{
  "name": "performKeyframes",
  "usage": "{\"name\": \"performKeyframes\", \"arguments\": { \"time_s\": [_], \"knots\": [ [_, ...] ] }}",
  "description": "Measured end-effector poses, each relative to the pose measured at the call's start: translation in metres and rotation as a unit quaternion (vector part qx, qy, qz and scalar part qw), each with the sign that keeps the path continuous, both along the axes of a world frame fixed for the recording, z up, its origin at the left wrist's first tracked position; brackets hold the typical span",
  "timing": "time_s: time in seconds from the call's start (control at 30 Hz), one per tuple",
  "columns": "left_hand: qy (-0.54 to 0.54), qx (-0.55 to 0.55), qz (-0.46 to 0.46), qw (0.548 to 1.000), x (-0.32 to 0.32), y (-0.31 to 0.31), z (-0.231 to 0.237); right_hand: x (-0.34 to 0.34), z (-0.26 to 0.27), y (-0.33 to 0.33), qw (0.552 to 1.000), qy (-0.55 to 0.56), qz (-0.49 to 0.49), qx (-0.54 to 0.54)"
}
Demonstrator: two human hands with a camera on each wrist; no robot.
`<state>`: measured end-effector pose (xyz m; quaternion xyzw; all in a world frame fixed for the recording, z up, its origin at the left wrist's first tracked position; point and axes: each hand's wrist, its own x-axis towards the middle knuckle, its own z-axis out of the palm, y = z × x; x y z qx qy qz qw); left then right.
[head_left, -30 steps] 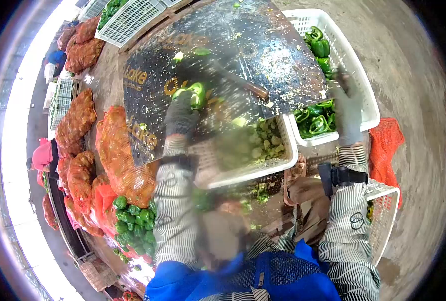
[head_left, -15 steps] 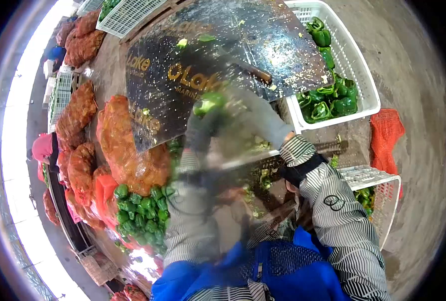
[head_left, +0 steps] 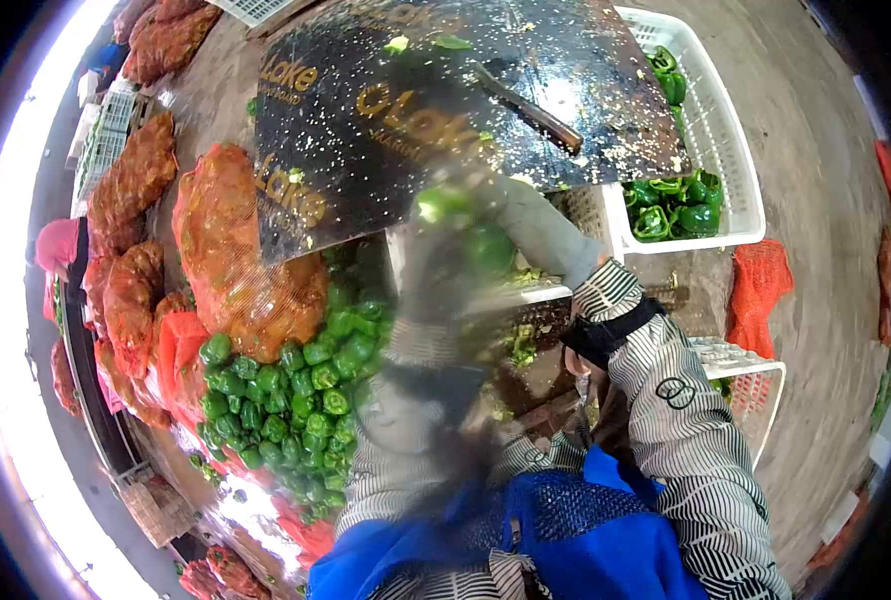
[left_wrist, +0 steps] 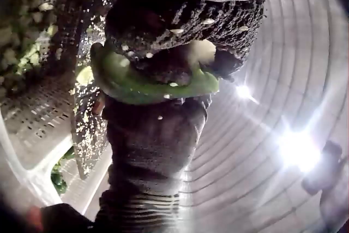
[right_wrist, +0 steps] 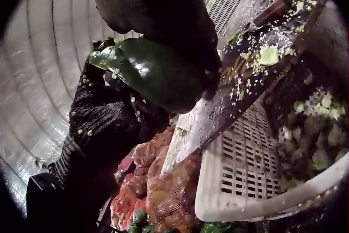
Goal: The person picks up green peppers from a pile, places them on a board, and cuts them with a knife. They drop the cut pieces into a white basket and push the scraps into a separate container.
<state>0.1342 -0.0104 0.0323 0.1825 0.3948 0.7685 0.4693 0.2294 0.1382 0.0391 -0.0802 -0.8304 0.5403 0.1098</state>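
Note:
Both gloved hands meet just off the front edge of the dark board [head_left: 335,190]. My left hand [head_left: 435,265], blurred, grips a cut green bell pepper [head_left: 443,204]. My right hand [head_left: 540,228] reaches in from the right, its fingers curled over the pepper's other side. In the left wrist view the bell pepper [left_wrist: 142,88] shows a curved cut edge between the two gloves. Its glossy dark green skin faces the right wrist view, where the right hand [right_wrist: 158,4] covers its top. A knife [head_left: 535,112] lies on the board among scattered seeds.
A white crate [head_left: 740,170] of hollowed peppers stands right of the board. Under its front edge, another crate [right_wrist: 218,203] holds pale green cores. Left of the person lie a heap of green peppers [head_left: 285,405] and filled orange mesh sacks [head_left: 250,260]. A red net bag [head_left: 760,290] lies at right.
My right hand has come from the right-hand crate over to the left hand and the pepper. The left hand has drawn the pepper back from the board toward the body. The knife stays on the board.

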Motion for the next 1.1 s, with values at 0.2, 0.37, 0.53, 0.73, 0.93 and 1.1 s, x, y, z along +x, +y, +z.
{"name": "performKeyframes", "arguments": {
  "time_s": [0.2,0.37,0.53,0.73,0.93,1.1],
  "knots": [
    [-0.13,0.054,0.055,0.988,0.006,-0.004,0.026,0.002,0.012,-0.003,0.945,-0.006,0.03,-0.325],
    [0.333,-0.189,0.138,0.913,0.018,0.016,0.046,0.01,0.028,-0.002,0.967,-0.022,-0.135,-0.215],
    [0.554,-0.172,0.19,0.792,0.0,0.015,0.015,0.039,0.046,0.032,0.888,0.041,-0.258,-0.377],
    [0.701,-0.349,-0.212,0.585,0.011,0.003,-0.004,0.125,0.002,0.136,0.867,0.137,-0.472,-0.084],
    [0.681,-0.358,-0.099,0.631,-0.02,-0.025,0.004,0.254,-0.158,0.304,0.912,-0.074,-0.383,-0.125],
    [0.567,-0.346,0.084,0.743,-0.114,-0.128,0.022,0.164,-0.096,0.221,0.933,-0.17,-0.315,0.04]
  ]
}}
